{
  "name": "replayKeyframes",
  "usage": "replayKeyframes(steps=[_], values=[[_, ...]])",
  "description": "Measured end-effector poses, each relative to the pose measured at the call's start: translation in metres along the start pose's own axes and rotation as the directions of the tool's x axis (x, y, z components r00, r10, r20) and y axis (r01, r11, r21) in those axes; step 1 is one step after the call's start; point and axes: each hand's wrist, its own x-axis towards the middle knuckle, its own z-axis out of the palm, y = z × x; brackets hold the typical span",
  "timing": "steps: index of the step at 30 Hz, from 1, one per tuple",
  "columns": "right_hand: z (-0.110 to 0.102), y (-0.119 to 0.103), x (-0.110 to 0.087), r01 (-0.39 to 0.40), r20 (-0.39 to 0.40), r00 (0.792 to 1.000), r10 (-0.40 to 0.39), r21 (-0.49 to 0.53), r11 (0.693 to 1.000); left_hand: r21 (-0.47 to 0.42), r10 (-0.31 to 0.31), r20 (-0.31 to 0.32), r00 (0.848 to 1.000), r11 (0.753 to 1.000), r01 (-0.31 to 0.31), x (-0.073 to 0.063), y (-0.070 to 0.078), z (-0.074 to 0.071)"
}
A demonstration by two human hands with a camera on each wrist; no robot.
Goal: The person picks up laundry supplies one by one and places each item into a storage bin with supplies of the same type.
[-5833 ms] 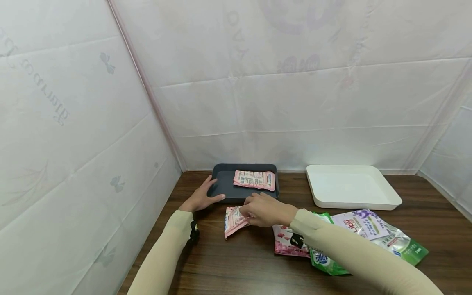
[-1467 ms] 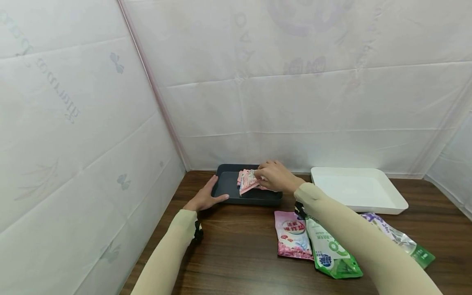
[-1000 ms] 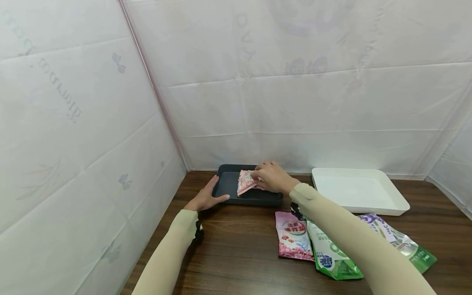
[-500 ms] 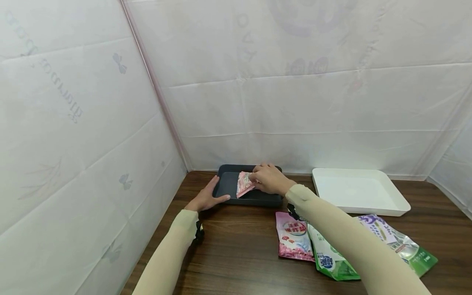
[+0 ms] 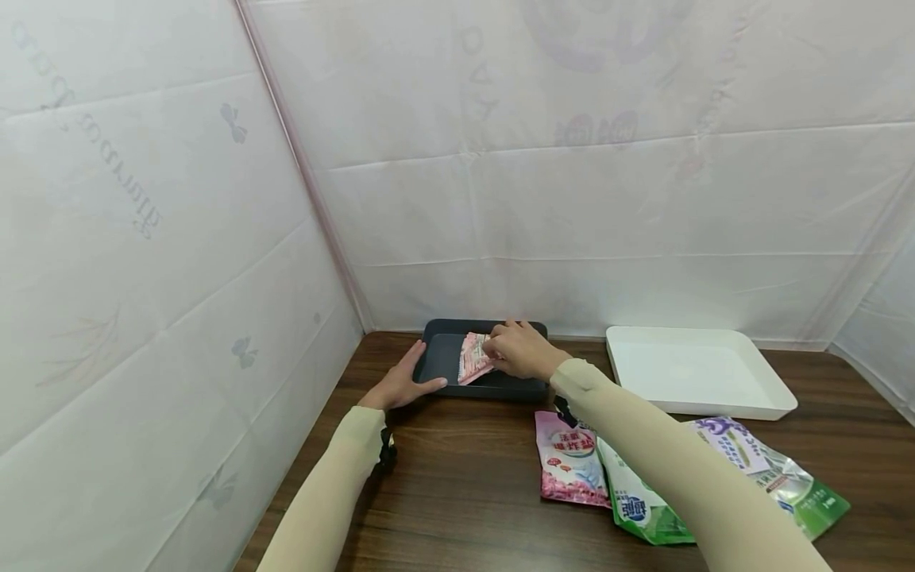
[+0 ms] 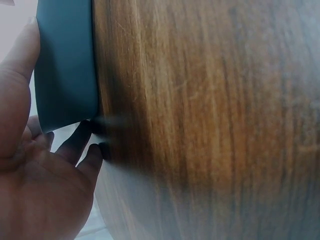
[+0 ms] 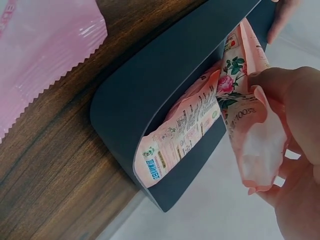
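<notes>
My right hand (image 5: 522,350) pinches a soft pink packet (image 5: 472,361) over the dark grey tray (image 5: 439,359). Printed roses show on this packet (image 7: 235,80) in the right wrist view, and its near end is folded up by the fingers. Beneath it, a second pink packet (image 7: 182,132) lies flat inside the tray. My left hand (image 5: 400,383) rests at the tray's left end with fingers spread, thumb along the front side. In the left wrist view, the thumb lies against the tray's outer wall (image 6: 67,65) and the fingers are near its corner.
To the right stands a white tray (image 5: 689,369) by the back wall sheet. In front lie a pink pouch (image 5: 572,461), a green-and-white pouch (image 5: 636,496) partly under the right sleeve, a purple-labelled pouch (image 5: 736,445) and a silver-green pouch (image 5: 808,492).
The right hand has lifted the pink packet from the table in front of the dark tray and brought it over the packet inside. Lately it lowers slightly; the left hand stays at the tray.
</notes>
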Motion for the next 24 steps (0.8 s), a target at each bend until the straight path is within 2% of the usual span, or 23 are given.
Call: replayKeyframes(steps=[17,24], values=[[0.0044,0.0004,-0.0005,-0.037,0.083,0.996,0.036,0.006,0.999,0.003,-0.008,0.004,1.000,1.000,0.008,0.0018,-0.0019,0.0010],[0.0060,0.0017,-0.0030,-0.053,0.085,0.995,0.052,0.013,0.998,0.007,-0.013,0.004,1.000,1.000,0.013,0.0023,-0.0008,0.0001]])
